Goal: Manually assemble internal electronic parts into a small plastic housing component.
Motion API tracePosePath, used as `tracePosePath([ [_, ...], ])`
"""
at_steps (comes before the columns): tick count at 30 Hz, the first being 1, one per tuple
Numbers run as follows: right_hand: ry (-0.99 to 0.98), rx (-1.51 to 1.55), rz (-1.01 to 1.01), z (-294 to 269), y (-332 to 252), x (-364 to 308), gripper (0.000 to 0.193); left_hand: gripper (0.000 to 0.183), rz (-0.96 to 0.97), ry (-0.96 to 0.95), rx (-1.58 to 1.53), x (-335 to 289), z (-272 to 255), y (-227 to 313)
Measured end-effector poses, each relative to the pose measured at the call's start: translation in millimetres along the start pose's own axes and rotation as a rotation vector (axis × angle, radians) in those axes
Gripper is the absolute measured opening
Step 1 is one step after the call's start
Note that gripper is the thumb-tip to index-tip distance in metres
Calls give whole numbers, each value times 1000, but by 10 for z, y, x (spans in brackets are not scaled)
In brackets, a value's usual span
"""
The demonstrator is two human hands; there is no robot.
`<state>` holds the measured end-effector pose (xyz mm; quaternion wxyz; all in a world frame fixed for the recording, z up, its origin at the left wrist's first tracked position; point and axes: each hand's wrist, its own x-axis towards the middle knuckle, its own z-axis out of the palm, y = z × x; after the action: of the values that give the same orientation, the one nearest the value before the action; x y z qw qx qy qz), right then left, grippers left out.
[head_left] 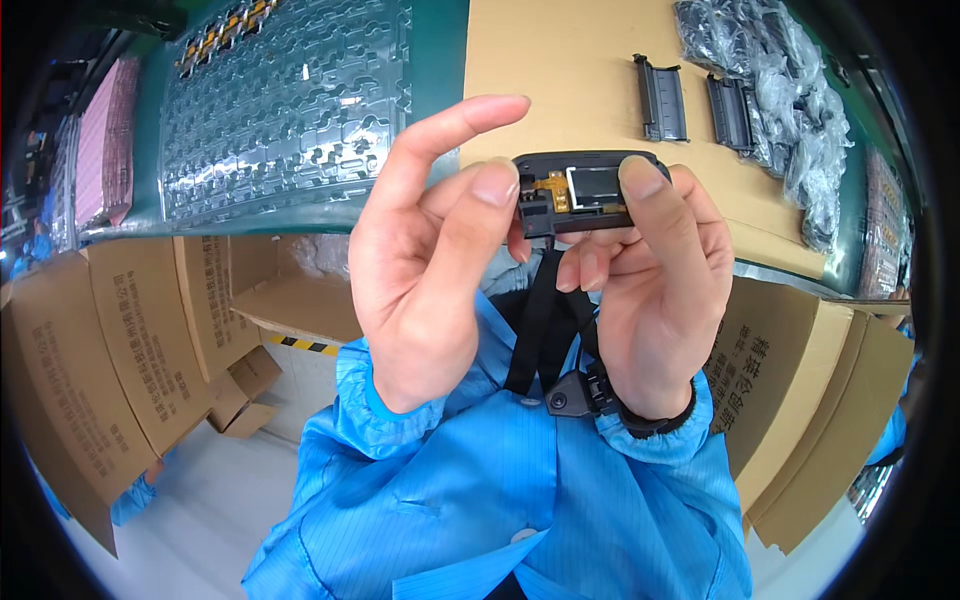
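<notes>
Between my two hands is a black plastic housing (590,161), held up above the near edge of the table. Set in it are a small dark display panel (597,186) with a white edge and an orange flex cable (553,187). My left hand (425,240) pinches the housing's left end, thumb on top and index finger raised away. My right hand (665,250) grips the right end, its thumb pressing over the panel's right side. The fingers beneath the housing are partly hidden.
A clear plastic tray (285,120) with orange-and-black parts (225,35) lies at the left. Two black plastic pieces (662,100) rest on the cardboard sheet (560,80), beside bagged parts (790,110). Cardboard boxes (130,340) stand below the table's left and right sides.
</notes>
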<state>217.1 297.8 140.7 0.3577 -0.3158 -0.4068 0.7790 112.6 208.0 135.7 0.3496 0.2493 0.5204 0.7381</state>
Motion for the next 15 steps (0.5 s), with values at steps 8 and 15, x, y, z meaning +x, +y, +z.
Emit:
tracePosePath([
  [8,-32,-180,42,136,-275,355,22,24,-9,192,150,97,-135,49],
  [15,-343,-609,156,201,-943,2292,26,22,204,157,97,-323,-975,-150],
])
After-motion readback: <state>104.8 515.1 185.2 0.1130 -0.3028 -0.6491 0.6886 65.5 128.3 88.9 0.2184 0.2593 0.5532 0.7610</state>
